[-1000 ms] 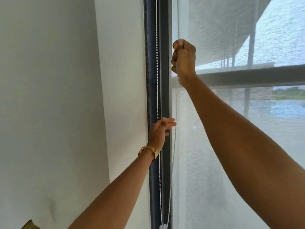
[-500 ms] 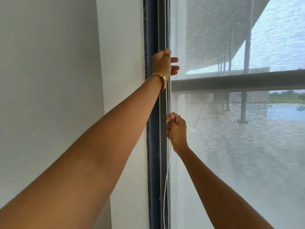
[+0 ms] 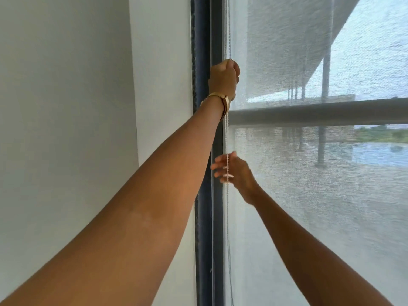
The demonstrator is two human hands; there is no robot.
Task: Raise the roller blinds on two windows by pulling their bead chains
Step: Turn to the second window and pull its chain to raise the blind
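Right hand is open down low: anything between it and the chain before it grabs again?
Nothing visible. The right hand is open right at the chain, its fingers spread around the strand. The left hand is shut on the chain higher up, well above. The blind hangs behind.

I am standing indoors at a tall window with a dark metal frame (image 3: 204,151), in a room whose sort I cannot tell. Left of the frame is a plain white painted wall (image 3: 66,129). Right of it hangs a sheer grey mesh roller blind (image 3: 309,206), showing water and columns outside.
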